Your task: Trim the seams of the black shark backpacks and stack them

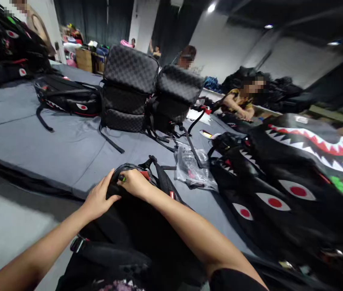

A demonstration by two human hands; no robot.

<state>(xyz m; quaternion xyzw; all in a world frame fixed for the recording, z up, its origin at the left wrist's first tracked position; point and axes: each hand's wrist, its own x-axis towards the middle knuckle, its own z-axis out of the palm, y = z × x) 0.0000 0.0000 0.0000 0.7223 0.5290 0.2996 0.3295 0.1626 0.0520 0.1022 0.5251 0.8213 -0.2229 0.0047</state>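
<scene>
A black backpack [147, 218] lies in front of me at the near edge of the table, its straps spread toward the right. My left hand [100, 199] grips the backpack's upper left edge, thumb on the near side and fingers along the outside. Just right of it, my right hand [135, 184] is closed around a small dark object with a yellow-green part [123, 178], held against the top of the backpack. Its exact kind cannot be made out. A red tag [145, 175] shows beside the right hand.
Checkered bags [130, 70] stand stacked across the grey-covered table [77, 157]. A clear plastic bag [194, 167] lies right of my backpack. Black shark-face backpacks [274, 202] pile up at right; another [71, 97] lies at left. A co-worker [238, 101] sits at the far right.
</scene>
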